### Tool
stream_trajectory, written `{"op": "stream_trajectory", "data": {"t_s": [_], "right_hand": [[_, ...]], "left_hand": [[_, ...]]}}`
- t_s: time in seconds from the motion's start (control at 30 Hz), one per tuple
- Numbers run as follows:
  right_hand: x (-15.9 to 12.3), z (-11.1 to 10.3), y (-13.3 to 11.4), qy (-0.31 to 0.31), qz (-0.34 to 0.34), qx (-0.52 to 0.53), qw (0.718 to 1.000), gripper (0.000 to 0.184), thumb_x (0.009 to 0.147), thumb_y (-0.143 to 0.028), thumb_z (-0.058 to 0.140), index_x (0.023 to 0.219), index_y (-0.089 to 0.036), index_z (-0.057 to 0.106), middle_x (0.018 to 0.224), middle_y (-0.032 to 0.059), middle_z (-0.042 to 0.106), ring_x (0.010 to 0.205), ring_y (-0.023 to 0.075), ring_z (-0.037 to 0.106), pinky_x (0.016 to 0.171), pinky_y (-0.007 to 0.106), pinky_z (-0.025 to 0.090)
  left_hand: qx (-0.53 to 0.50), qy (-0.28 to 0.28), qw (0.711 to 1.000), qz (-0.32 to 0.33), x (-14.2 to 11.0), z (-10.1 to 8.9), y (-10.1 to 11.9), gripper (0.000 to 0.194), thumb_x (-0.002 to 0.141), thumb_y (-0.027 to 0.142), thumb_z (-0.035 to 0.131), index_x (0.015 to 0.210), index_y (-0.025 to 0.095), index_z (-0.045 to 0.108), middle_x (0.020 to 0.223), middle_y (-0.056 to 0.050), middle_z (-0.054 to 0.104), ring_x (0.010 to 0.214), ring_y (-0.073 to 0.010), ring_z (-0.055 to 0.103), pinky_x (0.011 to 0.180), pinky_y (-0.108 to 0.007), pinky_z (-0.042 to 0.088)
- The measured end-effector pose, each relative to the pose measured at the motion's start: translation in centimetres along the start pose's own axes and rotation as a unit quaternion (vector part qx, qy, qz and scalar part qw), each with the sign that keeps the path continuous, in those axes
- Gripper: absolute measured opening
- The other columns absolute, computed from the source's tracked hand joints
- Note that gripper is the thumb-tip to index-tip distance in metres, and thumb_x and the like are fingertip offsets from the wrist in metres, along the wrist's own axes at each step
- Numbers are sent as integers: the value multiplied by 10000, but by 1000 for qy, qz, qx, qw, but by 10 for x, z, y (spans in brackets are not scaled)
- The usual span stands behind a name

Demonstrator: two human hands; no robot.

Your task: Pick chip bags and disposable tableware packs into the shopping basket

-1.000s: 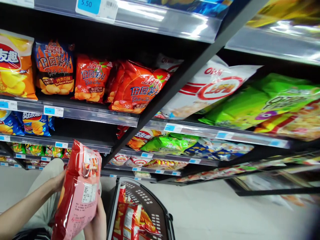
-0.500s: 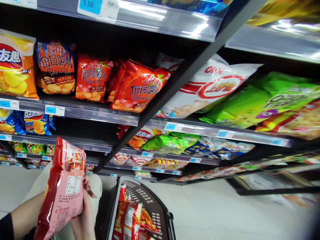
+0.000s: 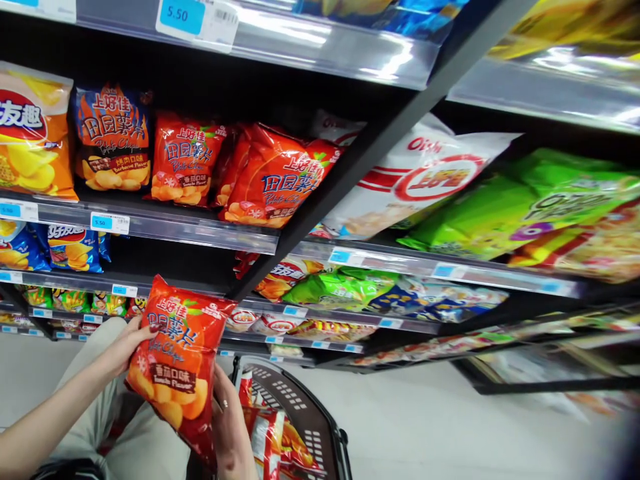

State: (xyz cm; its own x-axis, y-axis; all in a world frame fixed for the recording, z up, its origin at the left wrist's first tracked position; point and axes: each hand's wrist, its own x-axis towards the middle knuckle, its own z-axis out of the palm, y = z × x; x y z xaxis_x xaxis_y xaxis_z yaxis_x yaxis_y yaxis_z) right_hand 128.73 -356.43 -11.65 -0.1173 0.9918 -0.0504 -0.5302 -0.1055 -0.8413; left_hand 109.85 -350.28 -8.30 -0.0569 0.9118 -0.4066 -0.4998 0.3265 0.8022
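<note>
Between my two hands is a red bag of tomato flavor potato chips [image 3: 175, 363], its printed front facing me, held tilted above my lap. My left hand [image 3: 129, 343] grips its left edge, thumb on the front. My right hand [image 3: 227, 407] is closed round the lower right edge, with its fingers partly hidden behind the bag. Just right of that hand stands a dark shopping basket [image 3: 295, 383] with red snack bags [image 3: 267, 433] inside.
Shelves of chips fill the view ahead. Matching red bags [image 3: 283, 177] lie on the shelf above, beside a dark barbecue bag [image 3: 113, 143]. A black upright post [image 3: 350, 173] divides the shelving. White Oishi [image 3: 425, 170] and green bags [image 3: 540, 200] sit right of it.
The chip bag has been turned from its pink back to its red front and moved right. My left hand now shows on its left edge.
</note>
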Motion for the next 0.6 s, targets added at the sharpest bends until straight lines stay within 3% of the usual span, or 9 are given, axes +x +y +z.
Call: {"op": "stream_trajectory", "data": {"t_s": [0.1,0.2,0.33,0.43,0.53,0.6], "right_hand": [[-5,11,-3,46,-4,-61,997,930,518,-589,797,1314,-259,447,1358,98,503,1210,310,500,942,374,458],[-4,11,2,88,-12,-141,986,840,555,-472,813,1281,-216,476,1230,98,606,1139,293,556,948,361,450],[-3,3,12,107,-4,-177,979,737,623,-416,774,1266,-203,484,1117,90,671,1007,268,629,876,351,496],[-6,-3,17,100,11,-174,980,724,626,-368,779,1263,-203,479,1146,88,661,1029,258,627,876,337,507],[-13,-21,30,103,35,-140,984,697,642,-348,773,1259,-207,480,1207,89,628,1086,251,603,917,341,491],[-21,-46,48,143,42,-109,983,677,639,-386,767,1232,-190,506,1176,102,643,1056,267,620,892,363,505]], "left_hand": [[83,-10,996,36,-9,11,5,462,615,249,777,1021,141,585,914,-86,746,808,-268,699,710,-321,534],[135,-51,988,62,-14,15,6,511,620,236,778,1090,139,602,967,-99,741,867,-299,691,767,-354,533],[153,-66,985,54,-14,13,3,477,648,268,760,1086,130,628,1002,-120,733,931,-336,673,822,-401,520],[178,-54,982,44,-14,11,1,512,645,315,762,1110,154,621,1075,-108,712,1039,-341,628,854,-378,509],[215,-78,973,14,-14,5,-4,501,693,386,720,1141,189,612,1192,-104,658,1167,-329,548,890,-346,492],[231,-109,967,-16,-10,-7,-11,458,745,408,671,1154,212,607,1229,-101,634,1186,-322,531,882,-353,493]]}}
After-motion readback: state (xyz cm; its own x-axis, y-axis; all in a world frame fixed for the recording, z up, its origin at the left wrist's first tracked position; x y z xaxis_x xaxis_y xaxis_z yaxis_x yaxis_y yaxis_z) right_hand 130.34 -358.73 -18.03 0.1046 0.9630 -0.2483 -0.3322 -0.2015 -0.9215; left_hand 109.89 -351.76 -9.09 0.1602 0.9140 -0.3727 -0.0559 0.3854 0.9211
